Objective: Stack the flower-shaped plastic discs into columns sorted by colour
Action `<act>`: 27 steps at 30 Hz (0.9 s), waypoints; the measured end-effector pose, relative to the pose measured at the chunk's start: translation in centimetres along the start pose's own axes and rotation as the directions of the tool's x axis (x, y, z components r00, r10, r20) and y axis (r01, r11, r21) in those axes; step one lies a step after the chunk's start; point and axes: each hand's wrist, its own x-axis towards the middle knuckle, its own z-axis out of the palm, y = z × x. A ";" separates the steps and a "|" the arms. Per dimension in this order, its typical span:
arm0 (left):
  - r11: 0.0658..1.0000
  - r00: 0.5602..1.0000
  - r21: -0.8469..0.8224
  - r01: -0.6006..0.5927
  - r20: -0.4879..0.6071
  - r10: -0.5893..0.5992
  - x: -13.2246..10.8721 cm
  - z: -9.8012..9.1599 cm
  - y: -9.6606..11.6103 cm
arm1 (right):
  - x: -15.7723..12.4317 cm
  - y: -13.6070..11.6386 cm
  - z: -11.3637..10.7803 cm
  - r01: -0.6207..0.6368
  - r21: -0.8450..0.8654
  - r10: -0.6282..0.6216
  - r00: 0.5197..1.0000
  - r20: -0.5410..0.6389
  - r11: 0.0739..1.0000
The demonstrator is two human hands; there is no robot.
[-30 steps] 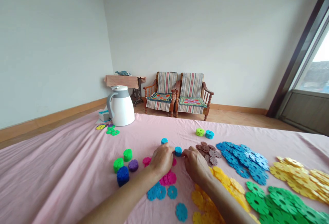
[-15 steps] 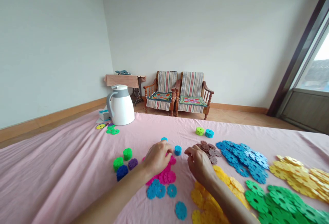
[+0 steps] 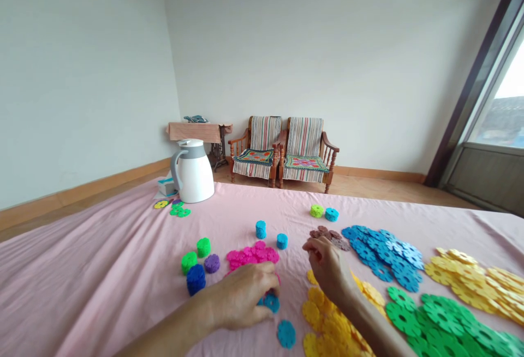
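Note:
My left hand is low over the light blue snowflake discs. Its thumb and fingers are apart and curved around one of them, without a visible grip. Pink snowflake discs spread just beyond that hand. My right hand hovers by the brown discs, its fingers curled together; whether something small is inside is hidden. Two light blue stacks stand ahead of the hands, a taller stack and a shorter stack. A single blue disc lies nearer to me.
Green, purple and dark blue stacks stand at left. A white jug is behind them. Yellow discs, blue discs and green discs lie in piles at right. Lime stack and blue stack stand farther back.
My left hand has come back toward me from the taller light blue stack, now uncovered, to the loose light blue discs. My right hand has shifted slightly right.

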 end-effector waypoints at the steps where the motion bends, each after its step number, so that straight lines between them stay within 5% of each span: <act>1: 1.000 1.000 0.004 0.008 0.001 -0.008 0.2 0.0 -0.1 | 0.0 0.3 0.1 -0.002 0.003 0.002 1.000 -0.004 1.000; 15: 1.000 1.000 -0.014 0.028 -0.007 -0.028 1.0 0.5 -0.4 | -0.6 -0.3 -0.1 -0.002 -0.052 0.003 1.000 0.021 0.999; 23: 0.987 0.935 -0.145 0.062 -0.338 -0.108 5.7 -1.8 -3.1 | -0.5 -0.8 -0.5 -0.026 -0.044 0.027 0.999 0.034 0.999; 27: 0.990 0.906 -0.091 0.112 -0.400 -0.139 8.2 -1.5 -4.4 | -0.5 -0.8 -0.6 -0.019 -0.035 0.020 0.999 0.039 0.999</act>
